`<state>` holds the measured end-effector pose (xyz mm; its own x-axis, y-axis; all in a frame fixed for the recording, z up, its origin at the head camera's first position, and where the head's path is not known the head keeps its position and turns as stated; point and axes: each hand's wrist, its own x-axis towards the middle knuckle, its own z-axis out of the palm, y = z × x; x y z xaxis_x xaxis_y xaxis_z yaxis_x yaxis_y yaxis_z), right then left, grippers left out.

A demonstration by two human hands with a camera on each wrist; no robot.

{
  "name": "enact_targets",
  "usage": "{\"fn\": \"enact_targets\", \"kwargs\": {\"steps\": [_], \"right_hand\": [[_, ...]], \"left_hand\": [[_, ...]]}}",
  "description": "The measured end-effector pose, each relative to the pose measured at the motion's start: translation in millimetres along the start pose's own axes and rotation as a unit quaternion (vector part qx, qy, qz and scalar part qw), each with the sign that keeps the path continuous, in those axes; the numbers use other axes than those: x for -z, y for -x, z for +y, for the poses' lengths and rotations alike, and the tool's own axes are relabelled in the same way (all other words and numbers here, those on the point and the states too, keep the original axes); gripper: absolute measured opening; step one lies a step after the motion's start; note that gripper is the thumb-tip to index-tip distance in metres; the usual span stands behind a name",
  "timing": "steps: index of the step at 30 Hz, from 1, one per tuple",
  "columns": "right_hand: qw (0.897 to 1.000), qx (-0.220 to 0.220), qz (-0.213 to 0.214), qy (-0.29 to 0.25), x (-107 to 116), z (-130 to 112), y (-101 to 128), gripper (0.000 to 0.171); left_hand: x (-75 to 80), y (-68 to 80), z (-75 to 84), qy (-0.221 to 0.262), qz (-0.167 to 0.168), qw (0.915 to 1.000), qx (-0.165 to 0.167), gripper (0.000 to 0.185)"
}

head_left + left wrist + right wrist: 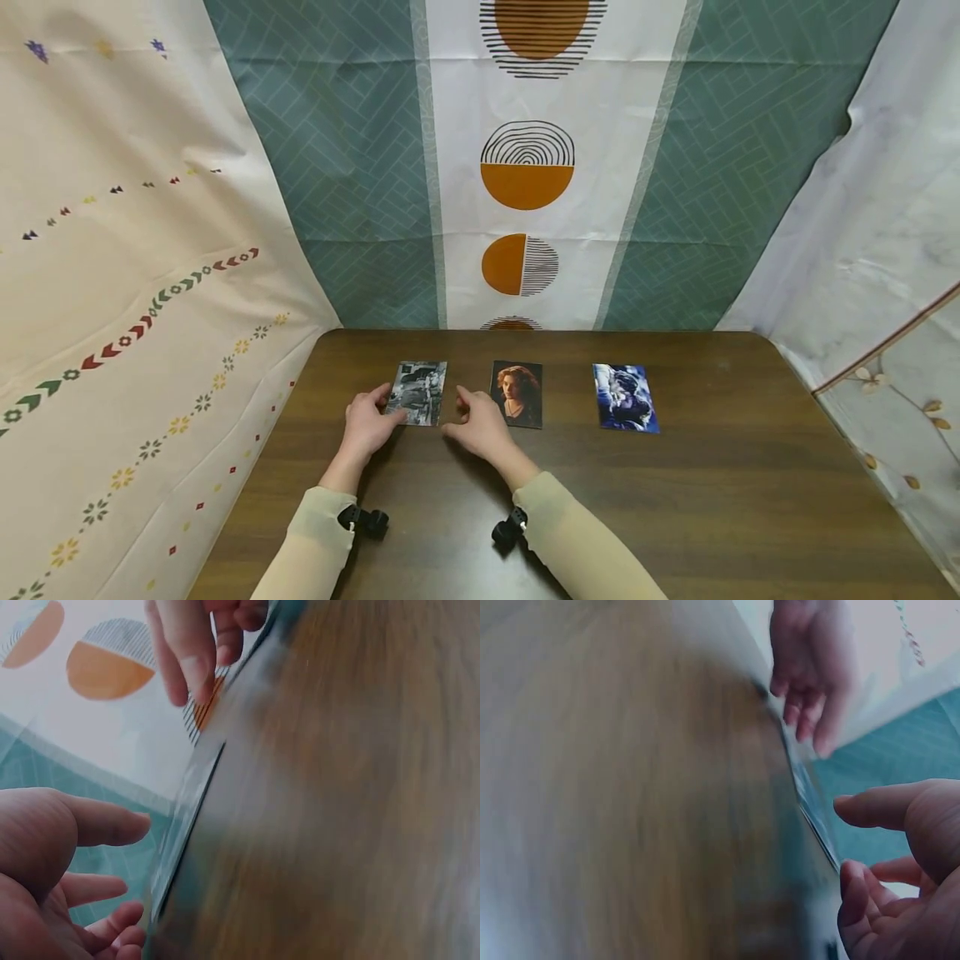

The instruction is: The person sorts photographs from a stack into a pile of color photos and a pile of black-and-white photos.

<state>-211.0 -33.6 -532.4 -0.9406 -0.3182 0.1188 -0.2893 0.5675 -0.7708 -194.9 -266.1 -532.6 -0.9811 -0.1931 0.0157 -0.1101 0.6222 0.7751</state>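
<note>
A black-and-white picture card (pixel 423 390) lies flat on the brown wooden table, at the left of a row of three. My left hand (pixel 367 425) is at its left side, thumb over the lower left corner. The left wrist view shows that thumb and the loosely bent fingers apart from the thin card (pixel 187 829). Just right of the same card is my right hand (pixel 480 427), thumb and fingers spread with nothing between them. Beside the right hand lies a dark card with a portrait (pixel 517 387), its lower left corner partly covered.
A blue-and-white picture card (pixel 626 398) lies further right on the table (pixel 712 492). Behind the table hangs a green-and-white cloth (pixel 360 208) with orange circles. Pale patterned cloths hang at the left (pixel 150 250) and right.
</note>
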Motion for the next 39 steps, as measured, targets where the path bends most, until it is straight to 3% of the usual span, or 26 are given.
{"fn": "enact_targets", "kwargs": {"steps": [6,12,19,24,30,39], "right_hand": [[1.000,-0.025,0.017,-0.007,37,22,8,0.074],[0.997,-0.040,0.059,-0.007,69,48,16,0.069],[0.993,-0.078,0.090,-0.001,97,72,24,0.066],[0.991,-0.099,0.093,-0.004,110,84,30,0.066],[0.990,-0.107,0.093,-0.006,118,90,36,0.065],[0.990,-0.110,0.083,0.001,120,96,42,0.065]], "left_hand": [[-14.2,-0.8,19.6,-0.006,0.017,0.9997,-0.013,0.070],[-40.5,1.9,45.1,-0.003,0.026,0.9981,-0.056,0.066],[-71.2,8.2,72.4,0.005,0.011,0.9944,-0.105,0.064],[-89.1,9.9,85.2,0.013,-0.006,0.9925,-0.121,0.062],[-106.1,11.6,95.2,0.030,-0.050,0.9901,-0.128,0.061],[-116.8,14.9,101.0,0.020,-0.075,0.9896,-0.121,0.062]]}}
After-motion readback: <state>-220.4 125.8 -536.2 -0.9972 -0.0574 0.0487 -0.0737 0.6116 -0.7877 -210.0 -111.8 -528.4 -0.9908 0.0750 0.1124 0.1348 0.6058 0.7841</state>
